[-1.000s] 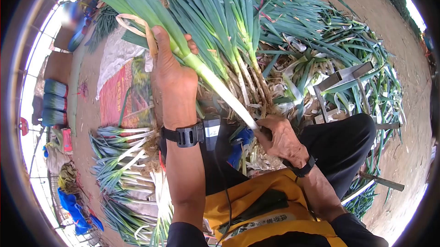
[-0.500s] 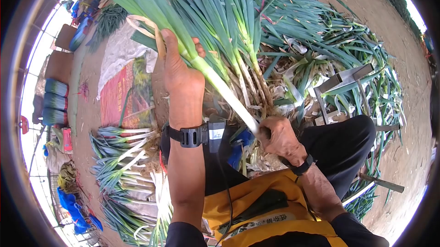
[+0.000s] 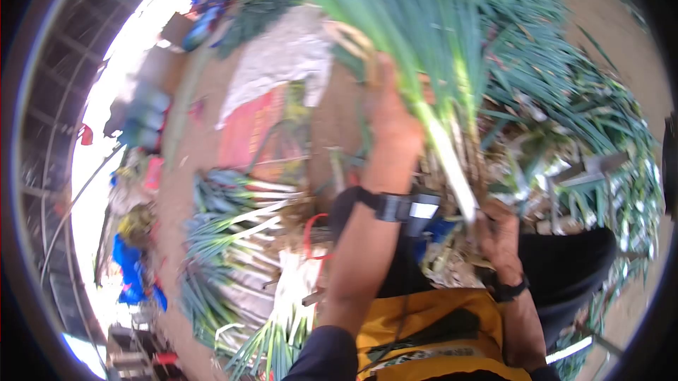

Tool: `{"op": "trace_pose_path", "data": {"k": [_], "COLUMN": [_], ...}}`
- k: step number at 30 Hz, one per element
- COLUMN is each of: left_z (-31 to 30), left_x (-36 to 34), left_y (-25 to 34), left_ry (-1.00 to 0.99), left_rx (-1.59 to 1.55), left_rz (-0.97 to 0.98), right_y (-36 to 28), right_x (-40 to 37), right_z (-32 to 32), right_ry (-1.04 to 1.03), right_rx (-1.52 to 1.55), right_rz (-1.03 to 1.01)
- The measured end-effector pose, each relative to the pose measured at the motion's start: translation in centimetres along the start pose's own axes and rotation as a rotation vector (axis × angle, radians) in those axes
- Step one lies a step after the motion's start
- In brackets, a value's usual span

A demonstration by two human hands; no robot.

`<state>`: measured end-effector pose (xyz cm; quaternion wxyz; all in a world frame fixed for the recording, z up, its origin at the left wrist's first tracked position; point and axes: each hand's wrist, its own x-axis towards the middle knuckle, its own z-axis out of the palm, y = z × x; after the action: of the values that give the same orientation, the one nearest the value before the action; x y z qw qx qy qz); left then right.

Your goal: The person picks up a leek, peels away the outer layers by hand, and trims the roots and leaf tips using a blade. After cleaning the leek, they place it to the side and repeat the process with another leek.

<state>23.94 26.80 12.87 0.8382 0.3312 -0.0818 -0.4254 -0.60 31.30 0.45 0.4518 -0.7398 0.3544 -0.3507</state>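
Note:
A long green onion (image 3: 445, 151) with broad green leaves slants down to the right, its white stalk ending near my right hand. My left hand (image 3: 394, 109) is wrapped round its leafy part, and a dry, yellowish leaf loops beside the fingers. At the root end, my right hand (image 3: 498, 231) is closed, blurred by motion. Just behind the held stalk lies a bunch of untrimmed green onions (image 3: 462, 91). To the left, cleaner green onions (image 3: 247, 240) lie in a row with their white ends pointing right.
A large heap of green onions (image 3: 522, 35) covers the upper right. Metal bars of a frame (image 3: 590, 169) stand by my right knee (image 3: 579, 257). A white sheet (image 3: 279, 63) and a red printed sack (image 3: 251, 130) lie on the ground, with blue bags at the far left.
The view has turned left, so the hands and onions appear farther right and the picture is blurred. Both hands keep hold of the same green onion.

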Motion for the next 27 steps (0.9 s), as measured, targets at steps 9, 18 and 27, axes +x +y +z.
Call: {"op": "trace_pose_path", "data": {"k": [9, 18, 27], "left_z": [-0.2, -0.1, -0.7], "left_x": [-0.1, -0.2, 0.5], "left_y": [0.3, 0.9, 2.8], "left_ry": [-0.132, -0.132, 0.059], "left_rx": [-0.051, -0.058, -0.112], "left_rz": [0.03, 0.064, 0.032], "right_y": [-1.2, 1.1, 2.3], "right_x": [-0.4, 0.0, -1.9], "right_z": [0.5, 0.1, -2.8], "right_ry": [-0.087, 0.204, 0.131], "right_rx": [0.114, 0.908, 0.871], "right_rz": [0.382, 0.668, 0.414]}}
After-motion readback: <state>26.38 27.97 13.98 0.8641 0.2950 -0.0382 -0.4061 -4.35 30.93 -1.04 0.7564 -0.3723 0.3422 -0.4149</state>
